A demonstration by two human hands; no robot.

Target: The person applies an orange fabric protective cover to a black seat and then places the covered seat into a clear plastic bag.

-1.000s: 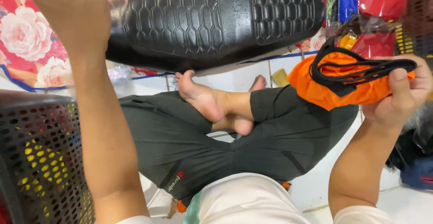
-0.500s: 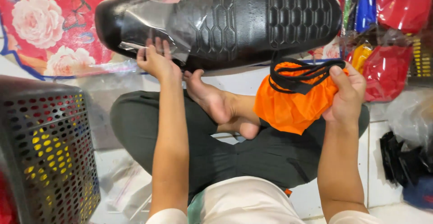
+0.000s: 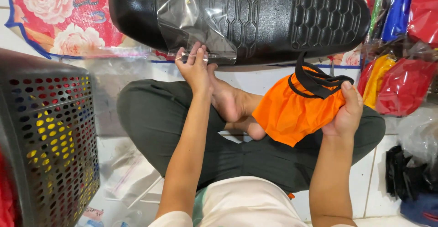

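I sit cross-legged on a tiled floor. My left hand point(image 3: 195, 68) pinches the lower edge of a clear plastic bag point(image 3: 196, 21) that lies over a big black seat with an embossed hexagon pattern point(image 3: 283, 17). My right hand point(image 3: 343, 113) holds a bunched orange cloth item with black straps point(image 3: 296, 110) above my right knee, just below the seat's edge.
A black perforated plastic basket point(image 3: 50, 135) stands at the left with yellow items inside. A red floral mat point(image 3: 64, 17) lies under the seat. Packets in red, yellow and blue plastic point(image 3: 401, 81) pile up at the right. Clear bags point(image 3: 123, 172) lie on the floor.
My left hand has come down from the seat's top to the edge of the clear bag. My right hand has brought the orange cloth inward and lower, toward my lap.
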